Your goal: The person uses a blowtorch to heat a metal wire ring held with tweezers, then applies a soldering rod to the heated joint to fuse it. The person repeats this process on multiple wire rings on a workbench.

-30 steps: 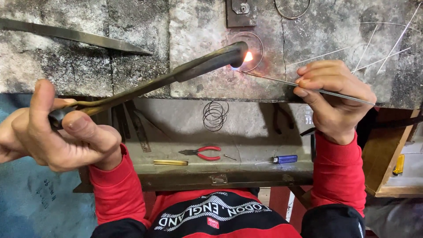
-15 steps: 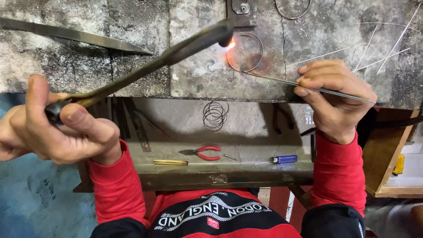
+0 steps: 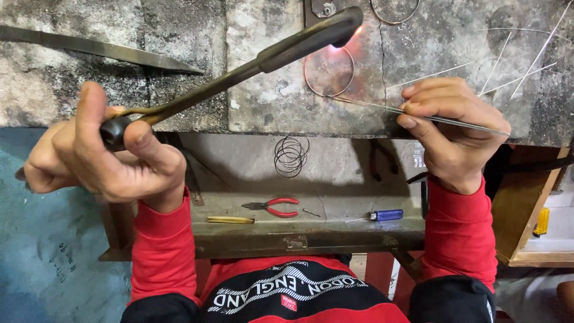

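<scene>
Head view: a scorched stone workbench (image 3: pixel 89 90) fills the upper frame, with an open metal drawer (image 3: pixel 335 230) below its near edge. The person's left hand (image 3: pixel 101 158) is clenched tight around the handle of a long dark blowtorch (image 3: pixel 239 69), which slants up across the bench — its nozzle ends near the far edge, a small orange flame showing at the tip. The flame sits over a thin wire ring (image 3: pixel 329 72) lying flat on the stone. The right hand (image 3: pixel 454 128), fingers pinched shut, grips a fine straight metal rod (image 3: pixel 382 107) whose end reaches the ring's near rim. A long flat metal blade (image 3: pixel 95 49) lies toward the bench's left far corner. In the drawer — a coil of wire rings (image 3: pixel 291 155), red-handled pliers (image 3: pixel 272 207), a blue lighter (image 3: pixel 387 215).
</scene>
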